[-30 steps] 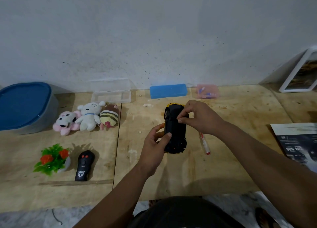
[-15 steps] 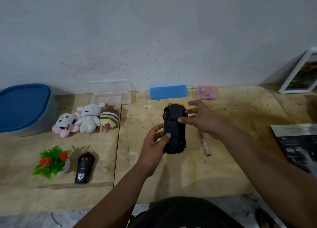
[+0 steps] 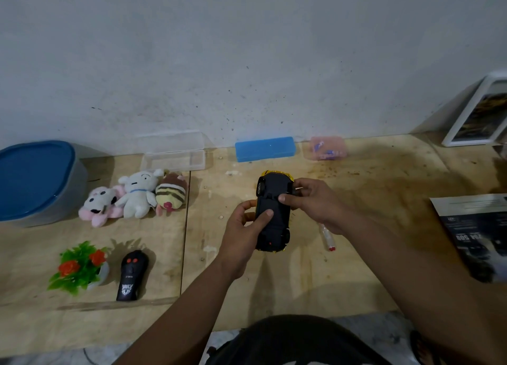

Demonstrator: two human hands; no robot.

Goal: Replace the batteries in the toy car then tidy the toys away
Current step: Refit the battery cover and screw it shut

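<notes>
The toy car (image 3: 274,200), yellow with its black underside facing up, is held above the wooden table (image 3: 301,277). My left hand (image 3: 244,235) grips its near half, thumb lying on the underside. My right hand (image 3: 312,203) holds the far right side, thumb pressed on the underside and fingers curled round the edge by the wheel. A small red-tipped screwdriver (image 3: 327,237) lies on the table under my right wrist. Three plush toys (image 3: 134,197) lie in a row at the left, with a black remote control (image 3: 131,277) nearer me.
A blue-lidded grey tub (image 3: 35,181) stands far left. A clear open box (image 3: 175,156), a blue case (image 3: 264,148) and a small pink box (image 3: 327,148) line the wall. A plastic plant (image 3: 79,267) sits front left. A printed sheet (image 3: 477,233) and white frame (image 3: 477,112) are at right.
My right hand spread its fingers half a second ago, then closed back onto the car's far right side. The left hand kept its grip and the car stayed nearly in place.
</notes>
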